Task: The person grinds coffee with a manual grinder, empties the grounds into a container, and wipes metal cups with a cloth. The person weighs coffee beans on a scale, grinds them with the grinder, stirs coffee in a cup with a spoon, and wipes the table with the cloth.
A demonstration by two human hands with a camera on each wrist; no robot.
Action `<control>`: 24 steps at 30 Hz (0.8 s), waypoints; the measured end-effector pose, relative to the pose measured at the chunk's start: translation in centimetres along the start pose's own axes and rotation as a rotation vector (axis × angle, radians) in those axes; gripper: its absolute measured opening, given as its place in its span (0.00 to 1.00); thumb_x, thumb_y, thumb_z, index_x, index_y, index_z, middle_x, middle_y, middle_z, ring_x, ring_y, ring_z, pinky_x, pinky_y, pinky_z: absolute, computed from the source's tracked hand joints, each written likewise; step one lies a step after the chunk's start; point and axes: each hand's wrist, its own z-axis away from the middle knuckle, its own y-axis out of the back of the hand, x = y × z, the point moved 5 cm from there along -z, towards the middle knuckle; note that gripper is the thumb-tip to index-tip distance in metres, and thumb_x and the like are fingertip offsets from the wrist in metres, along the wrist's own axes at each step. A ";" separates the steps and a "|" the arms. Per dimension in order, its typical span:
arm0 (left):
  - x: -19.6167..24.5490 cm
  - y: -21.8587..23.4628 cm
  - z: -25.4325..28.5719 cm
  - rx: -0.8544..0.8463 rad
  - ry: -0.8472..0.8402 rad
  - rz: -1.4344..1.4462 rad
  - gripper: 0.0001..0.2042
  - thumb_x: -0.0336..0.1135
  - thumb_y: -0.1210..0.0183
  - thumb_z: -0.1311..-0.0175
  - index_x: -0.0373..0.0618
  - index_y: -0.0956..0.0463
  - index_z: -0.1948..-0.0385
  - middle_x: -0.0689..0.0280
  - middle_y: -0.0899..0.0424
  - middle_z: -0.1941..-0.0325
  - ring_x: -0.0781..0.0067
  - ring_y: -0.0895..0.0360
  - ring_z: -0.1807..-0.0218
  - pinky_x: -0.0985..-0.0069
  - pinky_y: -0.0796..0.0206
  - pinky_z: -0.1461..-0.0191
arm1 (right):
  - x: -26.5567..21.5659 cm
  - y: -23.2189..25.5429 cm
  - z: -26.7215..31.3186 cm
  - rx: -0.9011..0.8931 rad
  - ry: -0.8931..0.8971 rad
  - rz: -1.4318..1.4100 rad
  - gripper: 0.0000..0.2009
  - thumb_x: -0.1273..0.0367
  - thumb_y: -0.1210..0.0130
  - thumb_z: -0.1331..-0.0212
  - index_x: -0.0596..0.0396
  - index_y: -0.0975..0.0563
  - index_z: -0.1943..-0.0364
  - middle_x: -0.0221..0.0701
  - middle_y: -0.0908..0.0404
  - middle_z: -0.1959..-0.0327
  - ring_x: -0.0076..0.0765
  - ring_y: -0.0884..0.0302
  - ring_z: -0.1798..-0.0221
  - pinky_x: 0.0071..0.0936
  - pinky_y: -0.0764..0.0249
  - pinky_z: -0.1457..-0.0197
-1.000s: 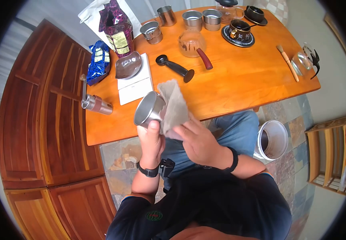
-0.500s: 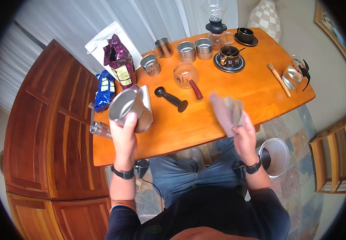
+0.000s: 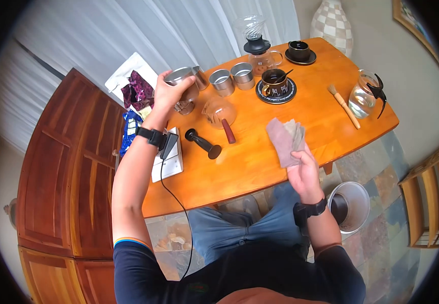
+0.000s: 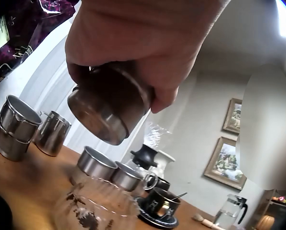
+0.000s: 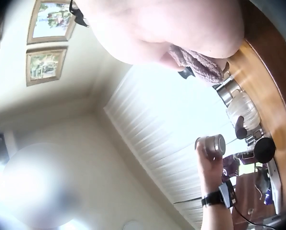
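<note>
The left hand (image 3: pixel 171 93) grips a metal cup (image 3: pixel 180 76) from its side, above the back left of the table. In the left wrist view the cup (image 4: pixel 107 105) hangs in the air under the palm, its base showing, above a ribbed glass vessel (image 4: pixel 95 206). The right hand (image 3: pixel 304 173) pinches a folded grey-pink cloth (image 3: pixel 284 142) over the table's front part. In the right wrist view part of the cloth (image 5: pixel 200 66) shows below that hand.
Metal cups (image 3: pixel 222 82), a glass pan with a red handle (image 3: pixel 228 131), a black tamper-like tool (image 3: pixel 203 144) and a black cup on a saucer (image 3: pixel 275 85) stand on the table (image 3: pixel 260 167). A brush (image 3: pixel 345 107) and glass jug (image 3: pixel 364 99) lie right.
The left hand has carried the metal cup away from the body toward the back of the table. The right hand has parted from the cup with the cloth and moved right.
</note>
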 end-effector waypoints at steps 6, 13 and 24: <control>-3.9 -3.1 -5.7 -0.084 0.025 -0.049 0.47 0.39 0.25 0.52 0.26 0.43 0.33 0.48 0.23 0.44 0.59 0.20 0.45 0.67 0.24 0.44 | 0.2 -0.3 0.7 -0.059 -0.006 0.015 0.34 0.82 0.56 0.43 0.62 0.42 0.27 0.38 0.35 0.28 0.40 0.40 0.24 0.36 0.47 0.21; -5.1 -4.7 -7.4 -0.167 0.139 -0.256 0.45 0.38 0.29 0.50 0.22 0.42 0.32 0.46 0.22 0.43 0.59 0.20 0.44 0.68 0.27 0.42 | 0.2 0.2 1.0 0.007 -0.032 0.021 0.34 0.81 0.57 0.44 0.64 0.42 0.27 0.39 0.36 0.27 0.41 0.42 0.23 0.38 0.50 0.20; -5.5 -6.5 -7.5 -0.307 0.033 -0.597 0.47 0.45 0.29 0.57 0.25 0.37 0.34 0.45 0.20 0.43 0.56 0.21 0.40 0.69 0.29 0.38 | 0.1 -0.3 1.3 -0.055 -0.062 0.011 0.36 0.81 0.58 0.42 0.64 0.47 0.25 0.38 0.40 0.25 0.39 0.45 0.22 0.37 0.52 0.20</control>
